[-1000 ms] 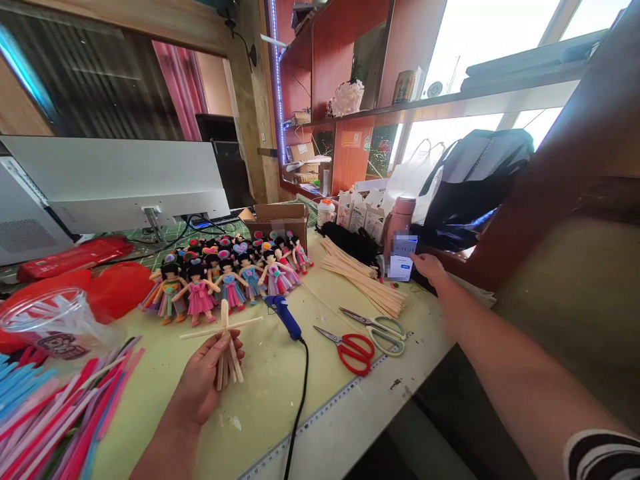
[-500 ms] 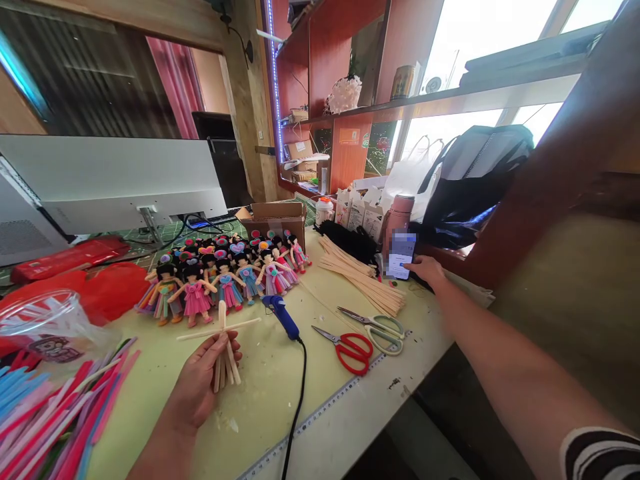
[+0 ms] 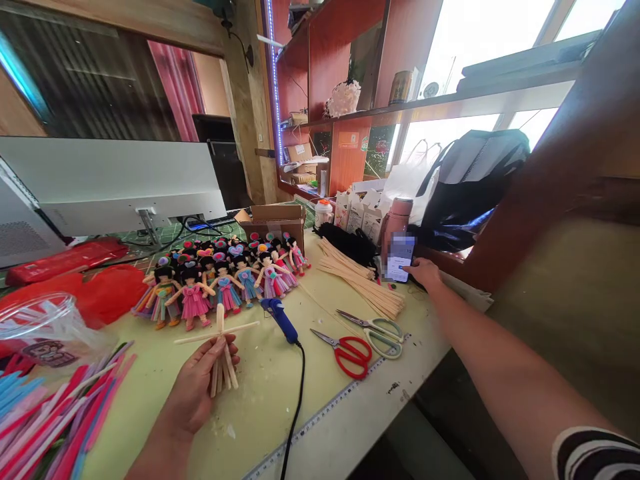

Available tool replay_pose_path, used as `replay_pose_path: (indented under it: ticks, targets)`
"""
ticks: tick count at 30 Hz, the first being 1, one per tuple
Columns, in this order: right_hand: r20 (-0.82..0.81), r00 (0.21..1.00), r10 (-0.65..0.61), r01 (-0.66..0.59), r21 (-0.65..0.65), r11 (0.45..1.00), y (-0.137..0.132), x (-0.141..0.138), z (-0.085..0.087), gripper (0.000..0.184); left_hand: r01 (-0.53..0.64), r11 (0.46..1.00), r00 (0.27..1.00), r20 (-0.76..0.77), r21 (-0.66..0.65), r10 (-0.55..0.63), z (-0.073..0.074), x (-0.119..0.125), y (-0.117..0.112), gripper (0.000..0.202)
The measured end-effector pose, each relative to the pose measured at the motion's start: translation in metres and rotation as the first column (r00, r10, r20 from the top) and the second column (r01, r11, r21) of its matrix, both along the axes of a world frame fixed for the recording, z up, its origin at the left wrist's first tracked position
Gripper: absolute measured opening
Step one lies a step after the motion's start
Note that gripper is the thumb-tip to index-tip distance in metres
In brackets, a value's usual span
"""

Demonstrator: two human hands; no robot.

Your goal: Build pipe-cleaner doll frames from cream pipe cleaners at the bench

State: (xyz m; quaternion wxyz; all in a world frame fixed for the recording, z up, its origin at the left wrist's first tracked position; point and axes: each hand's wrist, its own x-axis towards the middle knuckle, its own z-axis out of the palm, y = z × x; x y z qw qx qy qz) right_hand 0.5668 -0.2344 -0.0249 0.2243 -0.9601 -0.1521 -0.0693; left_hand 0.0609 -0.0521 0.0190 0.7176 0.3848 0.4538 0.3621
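Note:
My left hand [image 3: 193,380] is closed around a cross-shaped doll frame of beige pipe cleaners [image 3: 221,320], its arms sticking out sideways and several legs hanging below the fingers. At the back right, one finger of my right hand [image 3: 424,273] is stretched out and touches the lit screen of a phone [image 3: 400,257]. The phone stands upright in front of a pink flask [image 3: 399,217]; the other fingers are partly hidden. A blue glue gun [image 3: 281,320] lies right of the left hand, beside red-handled scissors [image 3: 353,357] and pale green-handled scissors [image 3: 385,335].
Several finished dolls [image 3: 195,297] stand in rows before a cardboard box [image 3: 277,223]. Beige pipe cleaners [image 3: 367,280] lie in a bundle near the phone. Coloured pipe cleaners [image 3: 75,413] fill the near left, below a clear plastic tub [image 3: 43,327]. The glue gun's cord [image 3: 299,400] crosses a ruler [image 3: 320,417].
The view has shifted very slightly. My left hand still holds the pipe-cleaner frame, and my right finger is still at the phone screen.

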Motion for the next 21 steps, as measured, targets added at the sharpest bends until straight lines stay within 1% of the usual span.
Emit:
replay_pose_path:
  ticks: [4,8,13,18,21]
  targets:
    - [-0.017,1.000,0.005,-0.004,0.022,1.000,-0.001,0.000,0.003,0.029,0.002,1.000,1.000,-0.002,0.005,-0.002,0.002,0.000,-0.001,0.009]
    - [-0.032,0.999,0.007,-0.005,0.053,0.999,-0.003,0.004,0.010,0.034,-0.004,1.000,1.000,-0.005,0.000,0.004,0.003,0.000,-0.002,0.011]
    - [-0.069,0.998,0.002,0.004,0.081,0.997,-0.002,0.011,0.017,0.032,-0.007,1.000,1.000,0.002,-0.007,0.007,0.005,0.000,-0.003,0.012]
    - [-0.085,0.996,0.022,-0.011,0.125,0.992,0.000,0.019,0.015,0.030,-0.005,1.000,1.000,0.000,-0.001,0.005,0.002,0.000,-0.001,0.009]
    - [-0.054,0.998,0.043,-0.033,0.163,0.986,0.001,0.025,0.011,0.032,-0.002,1.000,1.000,0.000,-0.005,0.002,0.000,-0.001,0.000,0.008]
